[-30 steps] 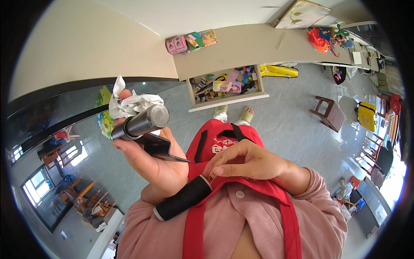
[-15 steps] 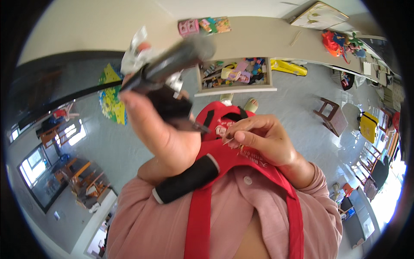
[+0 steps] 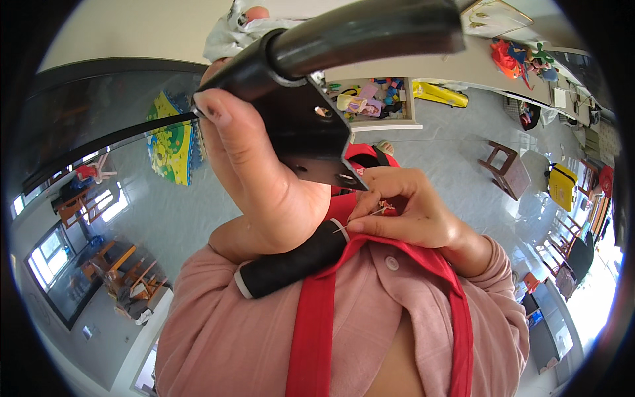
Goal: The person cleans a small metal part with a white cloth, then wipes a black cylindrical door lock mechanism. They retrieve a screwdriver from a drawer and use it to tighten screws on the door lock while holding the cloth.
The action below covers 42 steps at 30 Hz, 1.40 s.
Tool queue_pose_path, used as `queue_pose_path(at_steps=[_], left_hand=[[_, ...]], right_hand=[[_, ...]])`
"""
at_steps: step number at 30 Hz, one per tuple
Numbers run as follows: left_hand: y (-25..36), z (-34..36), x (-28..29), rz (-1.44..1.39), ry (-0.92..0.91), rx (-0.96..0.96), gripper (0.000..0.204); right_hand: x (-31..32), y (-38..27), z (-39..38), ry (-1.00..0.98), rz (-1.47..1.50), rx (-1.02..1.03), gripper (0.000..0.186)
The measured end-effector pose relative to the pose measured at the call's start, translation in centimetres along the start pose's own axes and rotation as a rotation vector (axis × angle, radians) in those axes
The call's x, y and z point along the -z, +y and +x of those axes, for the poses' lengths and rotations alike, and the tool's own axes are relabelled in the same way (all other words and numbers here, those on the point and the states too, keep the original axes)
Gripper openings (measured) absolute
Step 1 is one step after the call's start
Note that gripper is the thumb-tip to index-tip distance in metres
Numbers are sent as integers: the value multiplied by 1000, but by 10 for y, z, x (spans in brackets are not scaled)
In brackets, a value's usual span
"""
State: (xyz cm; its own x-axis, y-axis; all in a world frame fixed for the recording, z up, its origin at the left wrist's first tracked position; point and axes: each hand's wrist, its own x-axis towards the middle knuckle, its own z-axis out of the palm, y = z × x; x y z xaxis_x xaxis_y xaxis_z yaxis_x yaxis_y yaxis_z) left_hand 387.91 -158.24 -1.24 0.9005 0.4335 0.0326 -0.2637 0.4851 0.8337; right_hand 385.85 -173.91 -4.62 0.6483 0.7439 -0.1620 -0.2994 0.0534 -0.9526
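My left hand (image 3: 264,182) is raised close to the camera, closed around a black metal bracket (image 3: 291,126) with holes in its plate. A thick black tube (image 3: 370,36) runs through the bracket's rolled edge and points up to the right. Crumpled white wrapping (image 3: 231,40) sits by the fingertips behind it. Below, my right hand (image 3: 413,208) pinches a thin needle-like piece (image 3: 340,229) between thumb and fingers. A black spool of thread (image 3: 291,261) with pale ends rests against my chest beneath my left wrist. The red apron (image 3: 314,337) hangs over my pink shirt.
An open drawer (image 3: 418,109) full of toys juts from the low cabinet ahead. Beside it lies a yellow tube-shaped package (image 3: 442,94). A wooden stool (image 3: 509,173) stands to the right, with a yellow bag (image 3: 562,187) farther on. A colourful mat (image 3: 170,142) is at the left.
My left hand has brought the bracket and tube closer to the camera, up and to the right. My right hand has moved slightly, bringing the needle-like piece beside the spool's end.
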Motion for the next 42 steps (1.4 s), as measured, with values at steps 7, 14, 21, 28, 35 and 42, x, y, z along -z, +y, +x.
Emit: queue_pose_path(at_steps=[7, 14, 21, 28, 35, 42], left_hand=[[-2, 2, -3, -24, -30, 36, 44], [1, 5, 1, -10, -13, 6, 40], [-10, 23, -1, 38, 55, -67, 36], [-1, 64, 72, 330, 327, -341, 42], [4, -15, 93, 389, 660, -64, 34], [28, -71, 112, 322, 684, -160, 25]], right_hand=[[-10, -10, 5, 10, -164, 118, 7], [-17, -3, -7, 41, 164, -193, 27], [-18, -5, 2, -29, 453, -309, 34], [68, 92, 16, 470, 139, -226, 41], [215, 381, 35, 955, -471, -499, 47], [236, 400, 98, 934, -306, -742, 24]])
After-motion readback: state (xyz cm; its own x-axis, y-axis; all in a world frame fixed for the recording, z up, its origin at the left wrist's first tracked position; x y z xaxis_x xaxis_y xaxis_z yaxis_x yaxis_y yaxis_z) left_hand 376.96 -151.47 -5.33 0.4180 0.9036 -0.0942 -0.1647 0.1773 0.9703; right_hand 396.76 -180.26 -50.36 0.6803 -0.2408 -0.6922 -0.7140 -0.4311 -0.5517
